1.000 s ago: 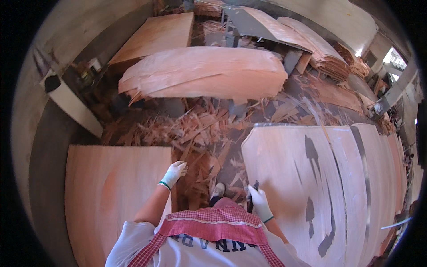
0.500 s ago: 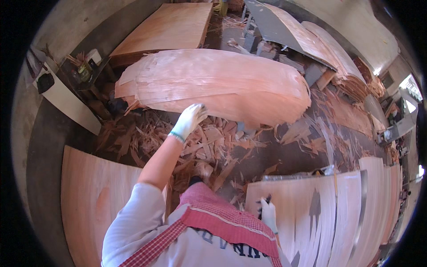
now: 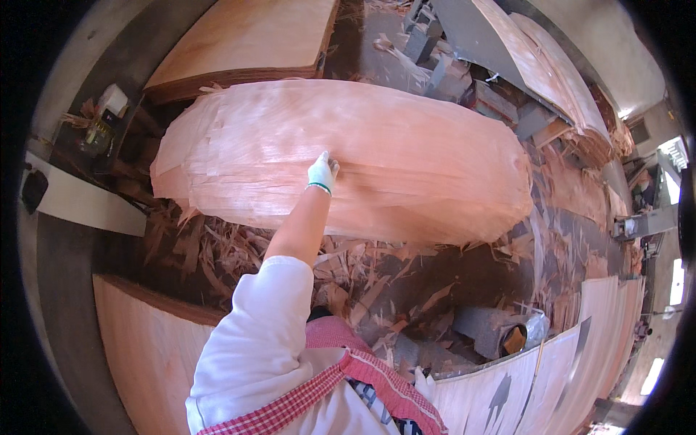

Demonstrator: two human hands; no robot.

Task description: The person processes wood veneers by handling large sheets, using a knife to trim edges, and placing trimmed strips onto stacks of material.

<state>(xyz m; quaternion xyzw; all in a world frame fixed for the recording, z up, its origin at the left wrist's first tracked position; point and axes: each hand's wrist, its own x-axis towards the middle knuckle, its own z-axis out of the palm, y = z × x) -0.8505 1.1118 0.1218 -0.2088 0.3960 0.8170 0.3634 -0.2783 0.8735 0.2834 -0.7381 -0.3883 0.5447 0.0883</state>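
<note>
Head view showed the left hand (image 3: 322, 174), in a white knitted glove with a green cuff, reaching forward to the near half of a stack of wood veneer sheets (image 3: 406, 130). The stack lay in front of the person, its long axis running from left to right across the view, the right end slightly lower; the left end was ragged and narrower, the right end rounded. The left fingers looked bent and pointed away from the person; whether they pinched a sheet or only rested there, I could not tell. The right hand (image 3: 425, 386), also gloved, was well apart from the left, low beside the checked apron (image 3: 380, 377) and largely hidden, so its grip could not be told. Pale veneer sheets (image 3: 467, 399) lay just beside it. Veneer scraps (image 3: 232, 243) littered the floor between the stack and the person.
</note>
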